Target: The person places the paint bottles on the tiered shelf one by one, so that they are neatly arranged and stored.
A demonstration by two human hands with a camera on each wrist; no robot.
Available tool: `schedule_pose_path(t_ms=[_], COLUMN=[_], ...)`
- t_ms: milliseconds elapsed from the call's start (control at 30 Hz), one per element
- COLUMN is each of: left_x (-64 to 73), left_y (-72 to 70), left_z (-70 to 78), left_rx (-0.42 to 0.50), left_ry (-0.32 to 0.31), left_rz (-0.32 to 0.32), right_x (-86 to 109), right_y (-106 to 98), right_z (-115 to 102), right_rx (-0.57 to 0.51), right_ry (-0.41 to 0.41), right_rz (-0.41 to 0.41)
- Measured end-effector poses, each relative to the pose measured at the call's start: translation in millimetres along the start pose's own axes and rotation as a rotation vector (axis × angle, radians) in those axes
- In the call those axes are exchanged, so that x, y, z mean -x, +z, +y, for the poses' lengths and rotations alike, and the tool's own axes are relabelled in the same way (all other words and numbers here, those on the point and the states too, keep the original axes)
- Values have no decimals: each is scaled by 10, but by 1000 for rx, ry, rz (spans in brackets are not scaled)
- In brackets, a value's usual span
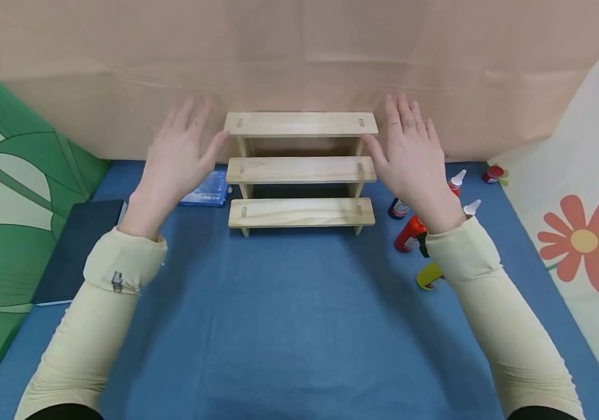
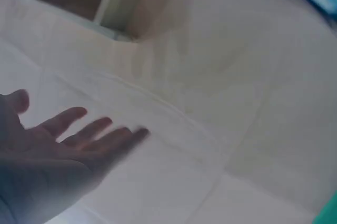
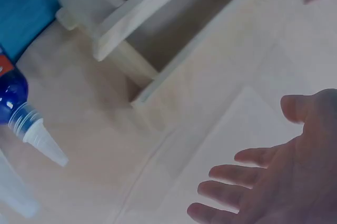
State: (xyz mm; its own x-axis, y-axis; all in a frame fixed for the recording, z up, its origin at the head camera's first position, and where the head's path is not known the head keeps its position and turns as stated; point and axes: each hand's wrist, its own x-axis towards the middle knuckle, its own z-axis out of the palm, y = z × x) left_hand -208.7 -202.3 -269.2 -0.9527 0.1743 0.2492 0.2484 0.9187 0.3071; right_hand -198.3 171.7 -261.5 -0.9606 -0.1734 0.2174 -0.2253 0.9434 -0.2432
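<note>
A three-step wooden stand (image 1: 301, 170) of pale wood is upright at the back of the blue cloth, near the brown backdrop. To its left my left hand (image 1: 177, 149) is raised with straight fingers spread, the thumb towards the top step. My right hand (image 1: 410, 149) is held the same way beside the right end. In the left wrist view the left hand (image 2: 73, 155) holds nothing and is apart from the stand (image 2: 118, 13). The right wrist view has the right hand (image 3: 279, 171), also holding nothing, away from the stand (image 3: 152, 29).
On the right are several bottles: a red one (image 1: 408, 235), a yellow one (image 1: 428, 276) and a dark one (image 1: 397, 209), partly hidden by my arm. A small red jar (image 1: 492, 174) is farther right. A blue packet (image 1: 207, 189) and a dark flat book-like item (image 1: 81, 251) lie left.
</note>
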Motion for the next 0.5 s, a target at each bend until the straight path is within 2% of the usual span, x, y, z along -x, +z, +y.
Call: schedule_pose_path(t_ms=[133, 233, 367, 500], left_x=[86, 167, 241, 277], left_y=[122, 325, 618, 805], left_z=[-13, -55, -113, -138], left_rx=[269, 420, 522, 623], left_ry=[-27, -67, -144, -205], left_rz=[128, 183, 140, 99], right_x=[214, 432, 729, 979], right_y=[-97, -155, -227, -284], right_z=[8, 37, 88, 145], right_rx=[-85, -158, -239, -307], right_ry=[-7, 12, 55, 77], right_rz=[67, 115, 150, 184])
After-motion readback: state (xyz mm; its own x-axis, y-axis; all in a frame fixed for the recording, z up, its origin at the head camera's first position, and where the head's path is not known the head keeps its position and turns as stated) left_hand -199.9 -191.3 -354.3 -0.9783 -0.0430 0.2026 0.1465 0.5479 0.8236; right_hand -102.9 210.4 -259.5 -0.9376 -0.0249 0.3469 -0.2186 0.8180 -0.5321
